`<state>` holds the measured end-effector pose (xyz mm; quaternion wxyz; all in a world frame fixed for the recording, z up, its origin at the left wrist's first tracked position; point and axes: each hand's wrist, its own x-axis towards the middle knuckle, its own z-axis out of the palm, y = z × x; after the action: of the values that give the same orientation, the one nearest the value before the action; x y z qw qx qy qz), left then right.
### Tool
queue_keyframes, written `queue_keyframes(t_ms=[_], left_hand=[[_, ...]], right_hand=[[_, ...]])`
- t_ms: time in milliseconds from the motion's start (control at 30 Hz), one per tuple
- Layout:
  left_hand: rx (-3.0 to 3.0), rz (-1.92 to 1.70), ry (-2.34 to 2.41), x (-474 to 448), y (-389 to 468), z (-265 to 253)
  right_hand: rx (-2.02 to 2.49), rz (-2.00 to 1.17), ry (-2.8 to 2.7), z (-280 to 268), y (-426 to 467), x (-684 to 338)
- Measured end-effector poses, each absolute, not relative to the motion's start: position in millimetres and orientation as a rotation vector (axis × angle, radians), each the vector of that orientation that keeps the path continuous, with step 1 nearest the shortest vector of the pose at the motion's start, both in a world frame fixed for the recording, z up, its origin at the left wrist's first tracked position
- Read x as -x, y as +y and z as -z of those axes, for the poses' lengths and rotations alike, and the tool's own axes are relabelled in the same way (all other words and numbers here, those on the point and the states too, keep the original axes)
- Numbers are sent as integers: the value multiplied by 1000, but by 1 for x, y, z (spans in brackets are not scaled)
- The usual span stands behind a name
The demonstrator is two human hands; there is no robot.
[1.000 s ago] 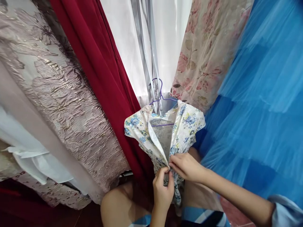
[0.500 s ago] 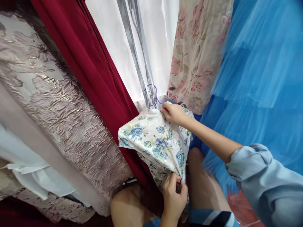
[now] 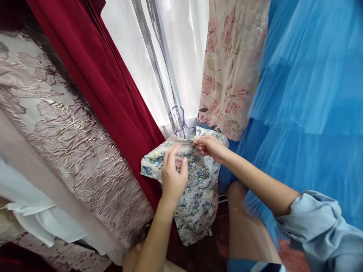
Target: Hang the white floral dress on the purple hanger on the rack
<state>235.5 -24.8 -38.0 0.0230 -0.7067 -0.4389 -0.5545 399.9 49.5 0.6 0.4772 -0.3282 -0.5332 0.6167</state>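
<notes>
A small white blouse with blue flowers hangs on a purple hanger. My right hand pinches the blouse's front near the neckline. In front of the cloth on the left side, my left hand is raised with its fingers apart and slightly blurred. It holds nothing that I can see. The hanger's hook is at a grey metal bar that rises behind the blouse.
Left of the blouse hang a dark red cloth and a pinkish embossed fabric. A beige floral garment and a layered blue tulle dress hang on the right. White fabric is behind the bar.
My left hand has let go of the blouse's lower front and moved up and left. The blouse now hangs straight down. My right hand stays at the neckline.
</notes>
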Motion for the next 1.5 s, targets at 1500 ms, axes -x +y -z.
queue_keyframes(t_ms=[1500], left_hand=[[2922, 1578, -1493, -240, -18, 81]], right_hand=[[648, -1527, -1956, 112, 18, -409]])
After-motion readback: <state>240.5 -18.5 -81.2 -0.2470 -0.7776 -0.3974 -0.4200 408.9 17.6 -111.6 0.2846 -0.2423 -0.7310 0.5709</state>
